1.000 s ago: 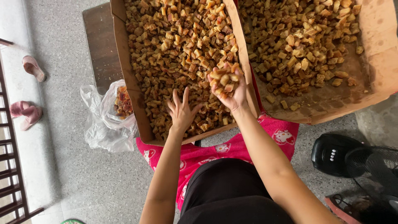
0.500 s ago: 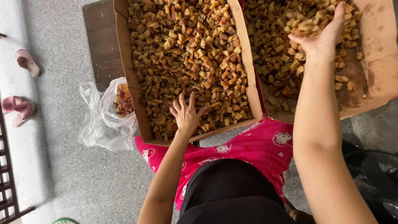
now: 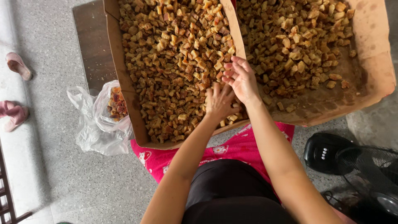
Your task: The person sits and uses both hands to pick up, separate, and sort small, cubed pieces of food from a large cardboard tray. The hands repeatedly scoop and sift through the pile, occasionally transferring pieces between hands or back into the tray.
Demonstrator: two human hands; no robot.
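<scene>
A: How far along is the sorting?
B: Left cardboard tray [image 3: 124, 79] is full of brown chunks [image 3: 174, 54]; right tray [image 3: 373, 49] is part bare.
A: Hands?
B: Left hand [image 3: 219, 101] is spread flat on the chunks; right hand [image 3: 240, 79] is loosely cupped, its hold hidden.

Both bare arms reach forward and angle in toward each other, so the hands end up right next to each other. The left hand [image 3: 219, 101] is palm down with its fingers spread and slightly curled. The right hand [image 3: 240, 79] sits just beyond it, turned a bit on its side, fingers loosely bent and pointing left, nothing clearly gripped.
</scene>
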